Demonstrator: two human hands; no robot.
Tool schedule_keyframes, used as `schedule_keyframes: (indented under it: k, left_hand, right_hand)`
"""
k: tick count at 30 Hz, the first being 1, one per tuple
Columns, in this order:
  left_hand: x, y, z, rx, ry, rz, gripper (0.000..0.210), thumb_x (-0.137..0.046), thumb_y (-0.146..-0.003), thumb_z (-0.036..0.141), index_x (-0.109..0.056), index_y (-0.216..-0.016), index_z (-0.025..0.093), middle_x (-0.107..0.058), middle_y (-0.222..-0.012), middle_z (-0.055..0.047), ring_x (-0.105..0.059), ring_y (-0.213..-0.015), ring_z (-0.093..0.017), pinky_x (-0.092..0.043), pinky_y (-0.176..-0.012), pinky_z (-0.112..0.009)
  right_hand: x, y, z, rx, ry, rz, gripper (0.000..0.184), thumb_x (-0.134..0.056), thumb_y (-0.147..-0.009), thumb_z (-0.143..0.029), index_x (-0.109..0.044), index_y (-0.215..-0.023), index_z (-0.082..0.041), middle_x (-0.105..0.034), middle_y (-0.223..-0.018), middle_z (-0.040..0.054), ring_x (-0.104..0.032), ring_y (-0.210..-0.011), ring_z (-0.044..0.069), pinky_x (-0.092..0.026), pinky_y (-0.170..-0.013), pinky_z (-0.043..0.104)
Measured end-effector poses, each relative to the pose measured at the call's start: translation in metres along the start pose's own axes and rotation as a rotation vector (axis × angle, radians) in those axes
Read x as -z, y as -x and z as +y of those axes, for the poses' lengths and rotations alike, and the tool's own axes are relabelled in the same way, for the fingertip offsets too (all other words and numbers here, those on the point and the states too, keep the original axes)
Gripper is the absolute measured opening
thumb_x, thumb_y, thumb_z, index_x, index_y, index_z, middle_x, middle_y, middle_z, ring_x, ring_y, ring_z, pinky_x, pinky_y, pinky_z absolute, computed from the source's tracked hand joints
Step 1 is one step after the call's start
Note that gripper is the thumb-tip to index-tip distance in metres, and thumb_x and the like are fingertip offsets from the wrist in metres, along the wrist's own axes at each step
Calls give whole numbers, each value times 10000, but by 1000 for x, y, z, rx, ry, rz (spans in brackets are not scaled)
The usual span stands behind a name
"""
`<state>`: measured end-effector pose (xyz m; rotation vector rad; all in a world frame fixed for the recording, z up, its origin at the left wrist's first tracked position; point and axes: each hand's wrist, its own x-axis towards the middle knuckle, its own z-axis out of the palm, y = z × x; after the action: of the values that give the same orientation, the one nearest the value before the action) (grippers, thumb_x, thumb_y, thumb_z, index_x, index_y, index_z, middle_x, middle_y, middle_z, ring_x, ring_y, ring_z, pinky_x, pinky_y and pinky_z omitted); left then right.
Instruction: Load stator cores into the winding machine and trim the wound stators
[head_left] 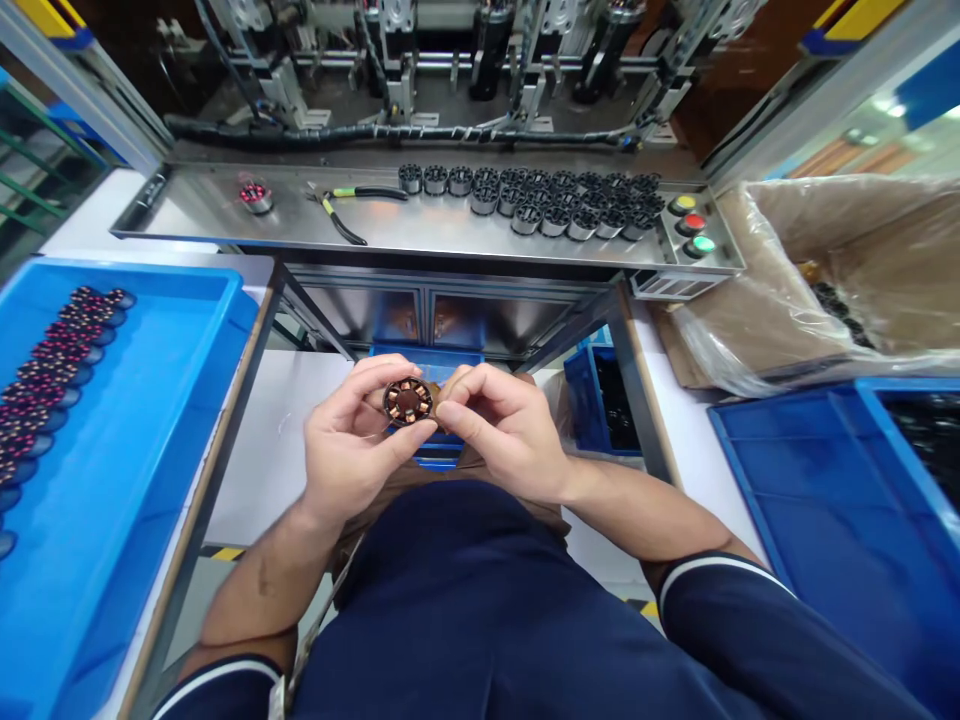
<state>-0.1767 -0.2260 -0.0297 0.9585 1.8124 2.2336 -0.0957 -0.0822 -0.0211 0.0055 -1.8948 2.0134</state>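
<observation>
My left hand (354, 432) grips a motor stator (409, 401), a dark ring with copper windings, between thumb and fingers, its open face turned toward me. Close beside the stator's right edge, my right hand (504, 425) has its thumb and forefinger pinched together; what they hold, if anything, is too small to make out. Thin wire ends stick out at the stator's lower left. On the metal tray ahead lie wire cutters (367, 193) with black and yellow-green handles. A stator with pink-red windings (256, 197) stands left of them.
Several black stators (555, 220) stand in rows on the metal tray (442, 238), near coloured push buttons (691, 224). A winding machine (420, 70) rises behind. A blue bin (142, 400) with finished-looking stators is left; a plastic-lined carton (750, 290) and blue crate (795, 500) are right.
</observation>
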Motion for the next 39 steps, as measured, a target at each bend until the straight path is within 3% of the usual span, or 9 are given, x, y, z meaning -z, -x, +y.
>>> schedule_keyframes:
  k: [6, 9, 12, 16, 20, 23, 29, 34, 39]
  left_hand:
    - [0, 2, 8, -239, -288, 11, 467, -809, -687, 76, -699, -1117, 223, -745, -1018, -42, -725, -962, -193, -621, -812, -307]
    - [2, 1, 8, -293, -375, 11, 420, -794, -700, 88, -695, -1088, 213, -750, -1005, -39, -732, -955, -203, -629, -834, -353]
    - [2, 1, 6, -287, -369, 14, 414, -782, -703, 79, -691, -1088, 200, -754, -1010, -43, -734, -956, -200, -634, -826, -343]
    - [2, 0, 6, -260, -366, 14, 406, -760, -713, 79, -679, -1095, 192, -753, -1004, -45, -734, -965, -202, -637, -829, -347]
    - [3, 0, 6, -304, -368, 10, 447, -764, -693, 49, -688, -1105, 206, -754, -1007, -41, -736, -953, -203, -634, -836, -358]
    - [5, 0, 5, -319, -377, 2, 473, -773, -683, 42, -695, -1115, 220, -754, -1008, -36, -736, -948, -204, -635, -827, -358]
    - [6, 1, 4, -311, -318, 4, 506, -770, -672, 18, -704, -1128, 226, -759, -1025, -31, -731, -972, -196, -629, -844, -343]
    - [6, -3, 7, -263, -251, 73, 441, -756, -698, 56, -705, -1106, 214, -761, -1017, -38, -736, -928, -190, -634, -795, -323]
    - [4, -5, 9, -233, -252, 110, 423, -764, -688, 67, -715, -1078, 223, -763, -1007, -35, -737, -918, -187, -632, -783, -316]
  right_hand:
    - [-3, -6, 2, -47, -174, -46, 366, -768, -806, -498, -568, -821, -191, -568, -786, -14, -533, -715, 110, -471, -670, 273]
    - [-9, -7, 1, -87, -197, -26, 375, -716, -847, -523, -549, -784, -193, -552, -783, -17, -532, -735, 109, -476, -698, 274]
    - [-14, -3, 6, -154, -199, 70, 350, -637, -912, -510, -531, -790, -199, -543, -744, -31, -508, -679, 94, -454, -654, 254]
    - [-14, -1, 12, -158, -201, 103, 311, -606, -933, -499, -530, -848, -210, -555, -783, -24, -533, -677, 96, -473, -653, 260]
    - [-9, -6, 10, 98, -95, 106, 319, -746, -840, -439, -565, -986, -219, -571, -921, 13, -571, -819, 127, -507, -760, 298]
    - [-10, -11, 5, 218, 2, 83, 205, -716, -875, -375, -594, -894, -211, -570, -875, 18, -564, -837, 145, -503, -788, 327]
    - [-17, -13, 5, 58, -80, 173, 217, -626, -940, -354, -589, -795, -196, -562, -790, -7, -531, -717, 107, -466, -694, 276]
    - [-18, -7, 10, -8, -259, 121, 363, -820, -760, -467, -612, -904, -207, -587, -845, -12, -566, -724, 105, -482, -692, 272]
    - [-20, -4, 8, 63, -221, 91, 262, -760, -844, -395, -621, -753, -192, -589, -736, -10, -545, -703, 113, -465, -699, 287]
